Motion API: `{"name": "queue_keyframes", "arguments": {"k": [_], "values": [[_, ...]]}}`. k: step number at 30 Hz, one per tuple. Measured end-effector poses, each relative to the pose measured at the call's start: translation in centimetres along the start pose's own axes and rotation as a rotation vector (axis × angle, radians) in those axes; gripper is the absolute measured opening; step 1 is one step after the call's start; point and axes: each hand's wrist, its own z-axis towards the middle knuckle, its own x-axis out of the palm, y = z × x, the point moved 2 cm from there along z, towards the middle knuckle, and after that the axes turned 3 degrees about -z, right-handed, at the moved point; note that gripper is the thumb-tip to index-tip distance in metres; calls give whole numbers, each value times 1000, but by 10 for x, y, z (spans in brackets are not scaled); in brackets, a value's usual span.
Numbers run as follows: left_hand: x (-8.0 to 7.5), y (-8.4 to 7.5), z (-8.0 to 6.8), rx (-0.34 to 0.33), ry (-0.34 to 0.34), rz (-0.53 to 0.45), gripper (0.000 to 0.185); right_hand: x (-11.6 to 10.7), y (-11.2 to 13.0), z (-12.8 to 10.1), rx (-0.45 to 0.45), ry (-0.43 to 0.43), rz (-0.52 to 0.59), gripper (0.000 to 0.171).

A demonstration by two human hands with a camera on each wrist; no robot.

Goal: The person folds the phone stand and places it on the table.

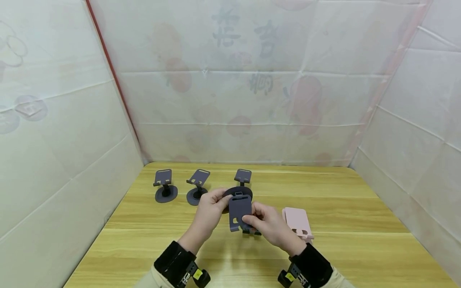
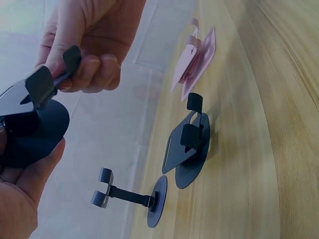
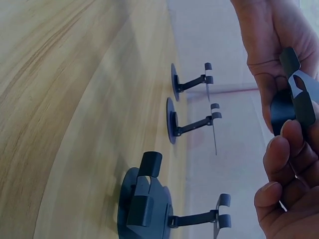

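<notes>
Above the table, both hands hold a dark grey folding phone stand (image 1: pixel 239 211). Its round base is gripped at the edge by the left hand (image 1: pixel 210 210), thumb on the near side. The right hand (image 1: pixel 269 224) pinches the side of the slotted phone plate, close to its hooked lower lip. Base and plate stand apart at an angle in the left wrist view. Beneath the hands lies a second dark phone stand (image 2: pixel 180 144), folded flat on the table; in the head view it is mostly hidden.
Three dark phone stands stand unfolded toward the back: a left one (image 1: pixel 163 178), a middle one (image 1: pixel 199 177) and a right one (image 1: pixel 243 176), partly covered by the held stand. A folded pink phone stand (image 1: pixel 297 221) lies beside the right hand. Fabric walls enclose the wooden table (image 1: pixel 345 224).
</notes>
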Motion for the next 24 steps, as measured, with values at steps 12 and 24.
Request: {"name": "queue_keyframes", "arguments": {"k": [12,24], "values": [[1,2,-2,-67,0,-48,18,3,-3,3,-36,-54,-112,16],[1,1,-3,-103,9,-127,20,5,-3,4,-166,-162,-231,18]]}}
